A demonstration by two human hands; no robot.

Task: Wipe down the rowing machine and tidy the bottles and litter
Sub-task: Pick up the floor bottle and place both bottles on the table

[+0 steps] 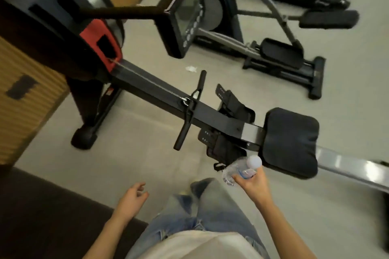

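Head view: right hand [250, 185], 5 o'clock, fingers curled round bottle [236, 170]. Left hand [132, 195], 7 o'clock, fingers loosely curled. Rowing machine [210, 114], centre.

A: Floor [136, 153] on near side of rail [160, 90]: open, reach unobstructed.
B: Noted. Across rail, pull handle [189, 111], footrests [219, 141] and seat [291, 143] obstruct. Monitor [185, 17] overhangs the floor strip before second machine [273, 52].

A pale floor [347, 90] held a ribbed wooden cabinet [25, 111] at nine o'clock, a grey elliptical trainer [277, 52] at one and a dark brown surface [52, 216] at seven.
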